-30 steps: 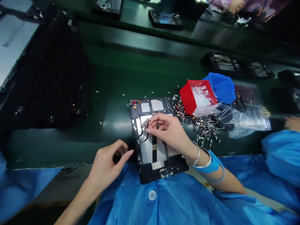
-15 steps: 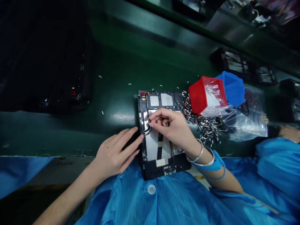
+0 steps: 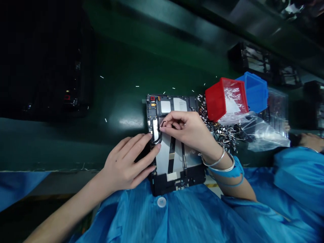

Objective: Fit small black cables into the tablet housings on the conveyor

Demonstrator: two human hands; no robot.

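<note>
Green conveyor belt (image 3: 121, 87) carries everything and runs across the frame. A dark stack of trays (image 3: 45, 64) fills its far left part, details too dark to read.

Opened tablet chassis (image 3: 174, 141) lies flat at the near edge of the belt, roughly centre, its near end overhanging onto the blue smock (image 3: 177, 219). Inside: silver plate, two dark flex strips running lengthwise, two pale shield rectangles at the far end.

Right of the chassis, toward the belt's right side: clear plastic bag (image 3: 263, 131), crumpled, lying partly under a red bin (image 3: 222, 98) and a blue bin (image 3: 255, 91), which stand touching each other. Between bins and chassis, a loose heap of small metal parts (image 3: 222, 131) spread on the belt; a few stray white bits (image 3: 138, 86) lie scattered beyond the chassis.

Left hand (image 3: 129, 162) rests on the left edge of the chassis, fingers extended and flat, pressing the frame, not closed around anything.

Right hand (image 3: 187, 130) sits over the chassis middle, two bangles (image 3: 222, 162) at the wrist. Thumb and fingertips are pinched together on a thin black cable (image 3: 158, 133), which loops along the chassis's left inner edge.

Far right edge: another person's hand (image 3: 310, 141), blue sleeve.
</note>
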